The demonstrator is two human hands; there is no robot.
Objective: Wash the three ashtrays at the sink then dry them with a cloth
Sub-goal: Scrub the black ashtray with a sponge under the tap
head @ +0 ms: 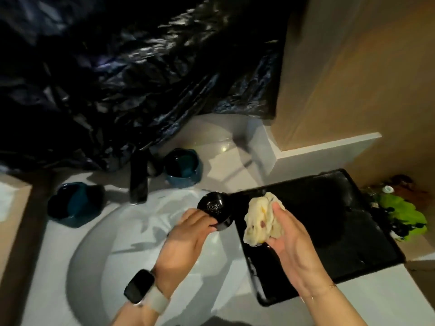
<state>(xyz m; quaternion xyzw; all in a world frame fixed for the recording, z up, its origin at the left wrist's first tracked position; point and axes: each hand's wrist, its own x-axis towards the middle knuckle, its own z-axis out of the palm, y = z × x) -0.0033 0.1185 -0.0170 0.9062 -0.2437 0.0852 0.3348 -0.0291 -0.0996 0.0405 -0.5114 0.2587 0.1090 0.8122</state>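
STEP: drying, black ashtray (pixel 215 210) pinched at rim in left hand (pixel 188 234) over sink (pixel 98 245) | right hand (pixel 289 241) curled round bunched cloth (pixel 261 220) | two teal ashtrays (pixel 183 169) by tap (pixel 138 182) | NEXT: likely press cloth into bowl, wipe, keep firm rim grip.

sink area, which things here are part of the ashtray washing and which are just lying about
Part of the job: black ashtray in left hand; cloth in right hand; two teal ashtrays; sink; tap.

Lying about: black tray; black plastic sheet; green item.
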